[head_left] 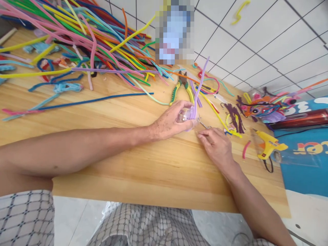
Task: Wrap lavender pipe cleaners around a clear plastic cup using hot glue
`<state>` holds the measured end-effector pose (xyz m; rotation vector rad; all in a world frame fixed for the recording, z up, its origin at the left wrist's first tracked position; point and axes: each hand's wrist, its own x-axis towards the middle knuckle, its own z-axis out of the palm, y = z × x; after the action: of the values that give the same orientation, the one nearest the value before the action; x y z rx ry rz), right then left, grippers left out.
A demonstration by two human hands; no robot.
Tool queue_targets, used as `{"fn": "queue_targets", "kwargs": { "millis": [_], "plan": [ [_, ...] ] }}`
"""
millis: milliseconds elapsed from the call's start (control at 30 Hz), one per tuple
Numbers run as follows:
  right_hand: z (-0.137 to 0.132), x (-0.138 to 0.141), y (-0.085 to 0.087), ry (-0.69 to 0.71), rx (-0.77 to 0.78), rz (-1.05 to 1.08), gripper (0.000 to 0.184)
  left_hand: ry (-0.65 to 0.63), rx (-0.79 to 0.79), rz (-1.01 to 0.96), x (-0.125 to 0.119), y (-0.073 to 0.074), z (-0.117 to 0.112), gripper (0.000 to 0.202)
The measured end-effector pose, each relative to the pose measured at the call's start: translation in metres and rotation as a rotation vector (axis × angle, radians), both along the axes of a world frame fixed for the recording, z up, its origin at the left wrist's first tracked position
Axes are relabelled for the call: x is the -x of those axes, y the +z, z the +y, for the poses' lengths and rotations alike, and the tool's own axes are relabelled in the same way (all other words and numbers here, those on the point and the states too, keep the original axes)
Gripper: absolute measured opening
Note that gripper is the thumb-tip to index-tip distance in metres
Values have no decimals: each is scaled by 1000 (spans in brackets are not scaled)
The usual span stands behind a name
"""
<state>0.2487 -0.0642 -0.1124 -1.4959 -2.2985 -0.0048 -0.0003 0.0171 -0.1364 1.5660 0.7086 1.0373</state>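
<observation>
My left hand (171, 120) is closed around a small clear plastic ball (185, 116) with a lilac pipe cleaner (199, 89) wrapped round it and rising up from it. My right hand (217, 145) rests on the wooden table (143, 164) just to the right, fingers pinched on a thin metal wire or pin (205, 125) that points toward the ball. Both hands nearly touch.
A big heap of coloured pipe cleaners (84, 44) covers the table's far left. Green-handled pliers (182, 89) lie behind my hands. A yellow glue gun (269, 146), purple and yellow scraps (234, 120) and a pipe-cleaner figure (263, 108) sit at the right edge. A blue box (304, 160) stands beyond.
</observation>
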Motion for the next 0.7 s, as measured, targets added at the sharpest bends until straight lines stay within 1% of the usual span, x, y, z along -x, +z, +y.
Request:
{"fn": "queue_targets", "kwargs": {
  "millis": [167, 267, 367, 433, 600, 700],
  "plan": [
    [17, 4, -3, 76, 7, -129, 23, 3, -26, -12, 1, 1, 1, 49],
    [25, 2, -4, 99, 29, -123, 20, 7, -34, -16, 0, 1, 1, 49],
    [27, -1, -2, 117, 16, -89, 14, 9, -50, -13, -1, 1, 1, 49],
    [25, -2, 1, 88, 10, -76, 14, 8, -60, -4, -1, 1, 1, 49],
    [16, 4, 2, -77, 54, -85, 13, 12, -59, 14, 0, 2, 0, 50],
    [15, 10, 0, -106, 87, -74, 10, 9, -65, 13, 0, 1, 1, 49]
  ]
}}
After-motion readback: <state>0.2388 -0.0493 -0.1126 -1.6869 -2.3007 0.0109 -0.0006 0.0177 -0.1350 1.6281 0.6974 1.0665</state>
